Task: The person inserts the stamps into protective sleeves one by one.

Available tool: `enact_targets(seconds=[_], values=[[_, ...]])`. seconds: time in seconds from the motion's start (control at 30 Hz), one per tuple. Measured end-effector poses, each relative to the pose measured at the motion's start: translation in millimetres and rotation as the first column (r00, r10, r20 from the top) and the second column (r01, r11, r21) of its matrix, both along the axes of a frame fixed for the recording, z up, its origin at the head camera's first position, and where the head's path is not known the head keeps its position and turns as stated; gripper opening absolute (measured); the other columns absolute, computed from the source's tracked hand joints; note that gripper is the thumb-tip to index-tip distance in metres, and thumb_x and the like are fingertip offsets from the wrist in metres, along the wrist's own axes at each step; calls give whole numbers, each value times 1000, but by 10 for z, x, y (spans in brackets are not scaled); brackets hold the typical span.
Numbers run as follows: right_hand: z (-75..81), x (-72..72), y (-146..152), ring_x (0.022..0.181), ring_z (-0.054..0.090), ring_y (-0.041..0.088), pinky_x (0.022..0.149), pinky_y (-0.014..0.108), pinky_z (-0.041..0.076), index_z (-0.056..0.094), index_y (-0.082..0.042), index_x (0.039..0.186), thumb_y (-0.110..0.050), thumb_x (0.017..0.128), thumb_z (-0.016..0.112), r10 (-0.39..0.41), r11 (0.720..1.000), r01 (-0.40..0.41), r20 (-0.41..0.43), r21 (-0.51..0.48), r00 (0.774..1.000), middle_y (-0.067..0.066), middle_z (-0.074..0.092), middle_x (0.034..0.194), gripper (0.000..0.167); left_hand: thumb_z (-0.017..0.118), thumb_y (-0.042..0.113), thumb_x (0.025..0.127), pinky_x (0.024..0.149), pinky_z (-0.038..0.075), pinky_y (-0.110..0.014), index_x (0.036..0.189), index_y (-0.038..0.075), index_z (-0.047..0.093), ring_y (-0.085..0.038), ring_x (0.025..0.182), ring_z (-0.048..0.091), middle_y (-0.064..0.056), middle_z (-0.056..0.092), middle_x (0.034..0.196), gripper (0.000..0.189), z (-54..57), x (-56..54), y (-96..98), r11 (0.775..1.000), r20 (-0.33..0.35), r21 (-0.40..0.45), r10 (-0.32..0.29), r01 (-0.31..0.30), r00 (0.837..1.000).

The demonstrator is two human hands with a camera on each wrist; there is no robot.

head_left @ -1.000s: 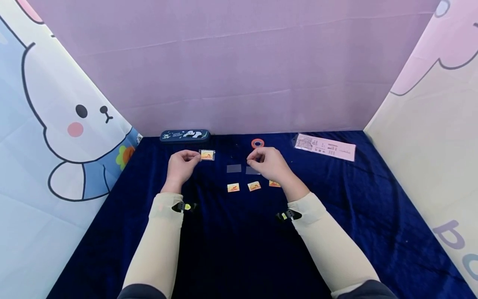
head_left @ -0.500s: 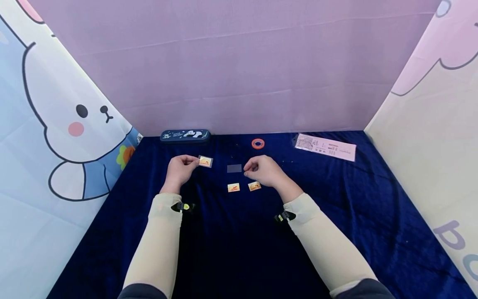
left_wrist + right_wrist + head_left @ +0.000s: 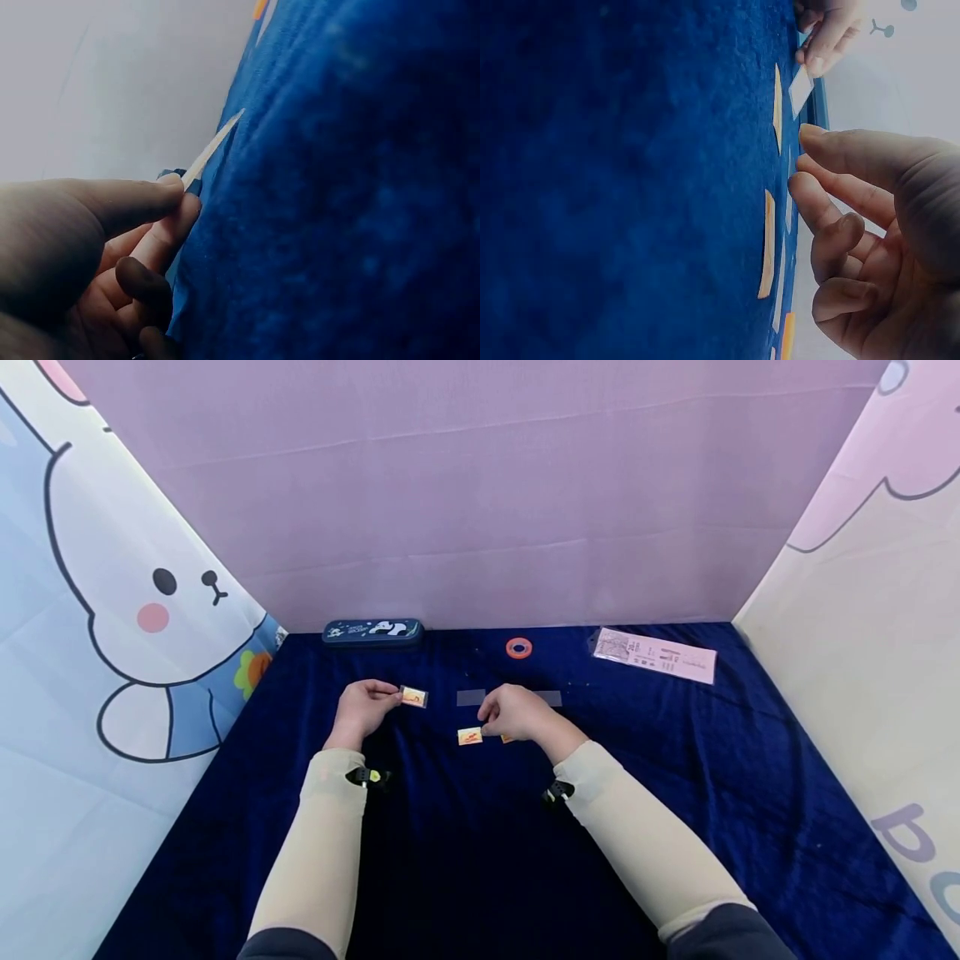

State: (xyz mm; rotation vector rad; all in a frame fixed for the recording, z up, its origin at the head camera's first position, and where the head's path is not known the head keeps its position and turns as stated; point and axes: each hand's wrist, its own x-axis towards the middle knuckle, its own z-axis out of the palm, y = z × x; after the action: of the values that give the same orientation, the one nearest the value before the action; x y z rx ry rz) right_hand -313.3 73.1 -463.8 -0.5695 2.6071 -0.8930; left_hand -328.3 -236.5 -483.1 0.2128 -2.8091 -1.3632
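Note:
My left hand (image 3: 365,706) pinches a small picture card in a clear sleeve (image 3: 414,697) by its left edge, between thumb and fingertips. The left wrist view shows that card (image 3: 214,148) nearly edge-on. My right hand (image 3: 513,710) holds nothing; its thumb and forefinger are slightly apart. Its fingertips are right by a loose picture card (image 3: 470,736) on the blue cloth. Another picture card (image 3: 507,739) is mostly hidden under the right hand. Behind the loose card lies a clear sleeve (image 3: 471,697), and one more clear sleeve (image 3: 549,698) shows past the right hand.
At the back left sits a dark blue pencil case (image 3: 372,632) with a panda print. A red roll of tape (image 3: 518,648) lies at the back middle. To its right is a pink packet (image 3: 654,655). Printed fabric walls enclose the blue cloth (image 3: 450,860).
My right hand has moved left and nearer my body, uncovering a clear sleeve on its right. The left hand has come slightly nearer with its sleeved card, which has tilted.

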Motion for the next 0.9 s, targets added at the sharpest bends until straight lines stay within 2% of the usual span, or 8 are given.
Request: enact_targets(seconds=[0.2,0.37,0.47,0.67,0.9], values=[[-25,7,-86,70,67,17,67,35,55,78,-17,110,-23,92,83,16,1000,-17,15,13,1000,-4,71,88,20,80,26,94,80,52,-38,106,9,78,-21,87,71,-7,79,97,21,-57,-6,51,997,-18,-74,-25,24,1000],[-31,27,-139,76,64,16,71,36,53,77,-20,109,-24,90,85,24,998,-24,4,53,1000,-5,69,88,20,81,25,94,85,51,-38,105,10,79,-20,88,72,-5,80,96,19,-66,-7,88,991,-31,-126,-50,45,998],[-41,27,-158,76,64,16,72,36,52,77,-21,106,-24,90,85,23,997,-22,-12,69,1000,-5,69,87,19,81,25,94,86,51,-40,105,10,78,-21,89,72,-6,79,97,19,-53,6,101,990,-28,-129,-59,54,998],[-55,20,-177,75,64,16,71,36,52,76,-22,104,-26,90,86,14,996,-12,-23,93,1000,-5,68,86,17,81,27,94,85,52,-40,106,11,77,-22,89,71,-6,78,99,20,-41,7,107,991,6,-129,-35,36,999],[-50,39,-158,72,62,18,70,37,51,75,-21,101,-22,90,85,8,998,-8,-2,65,1000,-2,68,84,15,81,25,94,81,51,-39,105,11,77,-22,87,69,-7,77,98,19,-36,11,99,992,5,-123,-27,28,1000]])
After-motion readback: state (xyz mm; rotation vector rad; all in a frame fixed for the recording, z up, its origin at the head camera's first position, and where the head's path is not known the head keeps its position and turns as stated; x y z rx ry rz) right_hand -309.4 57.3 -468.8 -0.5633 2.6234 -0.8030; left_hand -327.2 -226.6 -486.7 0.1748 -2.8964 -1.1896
